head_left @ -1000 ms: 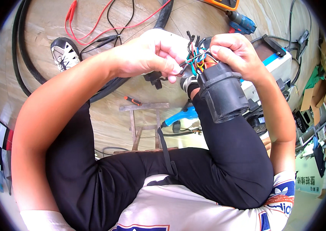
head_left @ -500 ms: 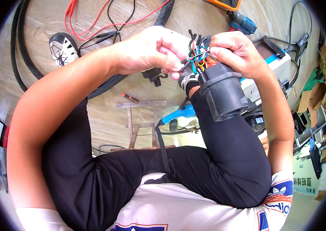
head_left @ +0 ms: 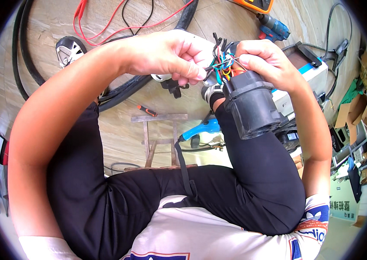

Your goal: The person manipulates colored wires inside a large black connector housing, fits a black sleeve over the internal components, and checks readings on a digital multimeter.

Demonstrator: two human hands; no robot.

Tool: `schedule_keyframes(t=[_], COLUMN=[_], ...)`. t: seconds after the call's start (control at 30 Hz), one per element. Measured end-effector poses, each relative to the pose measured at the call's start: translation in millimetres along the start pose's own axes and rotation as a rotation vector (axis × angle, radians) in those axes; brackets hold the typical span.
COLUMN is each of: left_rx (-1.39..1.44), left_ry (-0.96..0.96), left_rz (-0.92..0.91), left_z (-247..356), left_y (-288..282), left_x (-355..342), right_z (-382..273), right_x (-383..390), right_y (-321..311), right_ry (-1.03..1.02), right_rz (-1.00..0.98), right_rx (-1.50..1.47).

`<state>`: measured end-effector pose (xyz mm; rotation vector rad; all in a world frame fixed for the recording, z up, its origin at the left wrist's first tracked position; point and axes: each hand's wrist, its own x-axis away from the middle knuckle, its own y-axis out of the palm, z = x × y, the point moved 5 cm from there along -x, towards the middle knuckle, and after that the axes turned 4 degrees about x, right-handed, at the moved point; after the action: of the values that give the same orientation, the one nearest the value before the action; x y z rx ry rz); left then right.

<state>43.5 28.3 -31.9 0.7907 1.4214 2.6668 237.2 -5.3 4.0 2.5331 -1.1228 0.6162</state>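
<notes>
A black cylindrical plastic connector [head_left: 252, 106] rests against my right leg. From its far end rises a bundle of coloured wires [head_left: 225, 68], several of them tipped with black sleeves. My left hand [head_left: 187, 60] pinches a black-sleeved wire end between thumb and finger, just left of the bundle. On the other side, my right hand [head_left: 262, 60] sits above the connector, thumb and forefinger closed on a thin wire. That wire crosses the bundle between both hands. Whether the other right fingers touch the connector is hidden.
On the floor lie thick black cable [head_left: 127, 92], red test leads [head_left: 101, 30], a cordless drill [head_left: 273, 28], an orange-handled tool [head_left: 147, 111] and a blue heat gun [head_left: 200, 129]. A white case [head_left: 298, 89] stands at the right. Cluttered shelves [head_left: 361, 151] line the far right.
Both hands have shifted only slightly, and the connector has dipped a little. My left forearm now covers part of the black test lead and more of the left shoe.
</notes>
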Motion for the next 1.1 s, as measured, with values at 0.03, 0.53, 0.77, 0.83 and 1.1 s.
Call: schedule_keyframes(t=[0.03, 0.53, 0.77, 0.83, 1.1], left_rx=[-0.006, 0.043, 0.096, 0.105, 0.159], left_ry=[0.006, 0.064, 0.137, 0.127, 0.1], left_rz=[0.0, 0.121, 0.083, 0.091, 0.144], left_z=[0.4, -1.9, -4.9, -5.9, -6.2], left_y=[0.3, 3.3, 6.4, 7.3, 8.0], left_x=[0.3, 6.3, 6.2, 5.5, 4.5], right_z=[0.3, 15.7, 8.7, 11.7, 17.4], right_x=[0.0, 13.3, 11.6, 13.5, 9.7], right_y=[0.5, 10.7, 7.2, 6.1, 13.0], right_ry=[0.015, 0.018, 0.033, 0.046, 0.066], right_rz=[0.008, 0.311, 0.253, 0.21, 0.289], right_rx=[-0.029, -0.247, -0.171, -0.117, -0.244])
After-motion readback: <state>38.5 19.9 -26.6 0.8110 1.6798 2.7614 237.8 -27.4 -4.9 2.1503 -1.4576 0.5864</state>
